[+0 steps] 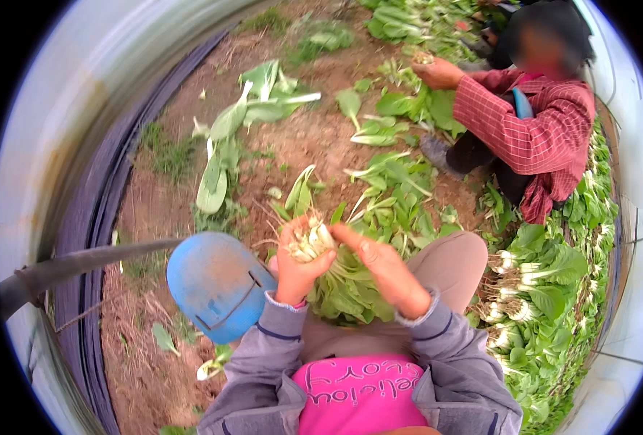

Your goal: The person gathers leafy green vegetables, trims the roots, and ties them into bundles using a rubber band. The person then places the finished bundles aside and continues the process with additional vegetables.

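My left hand (302, 261) is closed around the root end of a bunch of leafy greens (346, 288) with white stems. The pale stem bases and thin roots point up and away from me, and the leaves hang down over my lap. My right hand (375, 261) is flat, its fingers stretched towards the white stem bases, its palm beside the leaves. Whether its fingertips press on the stems cannot be told.
A blue plastic knee pad (218, 283) covers one knee. Large loose leaves (229, 122) lie on the soil ahead. Bunched greens with rooted ends (517, 293) are laid at the right. A co-worker in a red checked shirt (538, 130) sits at the upper right. A dark pole (93, 263) juts in from the left.
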A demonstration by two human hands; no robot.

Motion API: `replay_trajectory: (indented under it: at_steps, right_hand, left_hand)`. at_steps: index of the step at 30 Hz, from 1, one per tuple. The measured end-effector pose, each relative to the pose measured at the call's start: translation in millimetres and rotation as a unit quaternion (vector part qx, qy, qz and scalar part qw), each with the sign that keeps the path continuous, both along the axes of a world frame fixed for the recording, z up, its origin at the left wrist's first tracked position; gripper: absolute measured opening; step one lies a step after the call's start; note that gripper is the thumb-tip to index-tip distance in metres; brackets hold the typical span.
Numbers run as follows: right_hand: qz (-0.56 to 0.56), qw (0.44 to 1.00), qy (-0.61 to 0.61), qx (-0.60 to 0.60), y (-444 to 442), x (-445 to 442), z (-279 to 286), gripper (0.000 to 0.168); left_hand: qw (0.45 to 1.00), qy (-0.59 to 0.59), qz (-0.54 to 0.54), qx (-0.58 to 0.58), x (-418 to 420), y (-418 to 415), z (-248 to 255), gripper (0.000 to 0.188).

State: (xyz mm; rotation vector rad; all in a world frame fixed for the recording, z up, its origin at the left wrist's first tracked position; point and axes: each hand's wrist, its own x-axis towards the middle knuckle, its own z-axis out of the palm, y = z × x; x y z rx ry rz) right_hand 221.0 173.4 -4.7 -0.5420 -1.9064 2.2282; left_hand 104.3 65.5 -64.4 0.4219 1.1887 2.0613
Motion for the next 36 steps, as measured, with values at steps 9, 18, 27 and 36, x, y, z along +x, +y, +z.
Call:
replay_trajectory:
  at_steps: [9,18,27,36]
  right_hand:
    - [-0.222,0.964,-0.145,-0.018,98.8,-62.7,-117.7,0.03]
    - [-0.251,0.931,-0.229,-0.137,107.1,-207.1,-279.2,0.022]
    - [-0.303,0.859,-0.329,0.25,109.0,-249.3,-353.4,0.045]
    - [-0.302,0.941,-0.131,-0.078,147.8,-181.6,-286.1,0.032]
  left_hand:
    - [0.991,-0.083,-0.074,0.068,-5.5,-26.9,1.0,0.07]
    - [0.996,-0.082,-0.037,-0.003,-17.4,-26.4,-0.4,0.064]
    - [0.991,-0.084,-0.087,-0.064,-43.0,-21.5,-10.3,0.068]
    - [0.991,-0.074,-0.105,-0.048,-39.3,-10.6,-0.6,0.07]
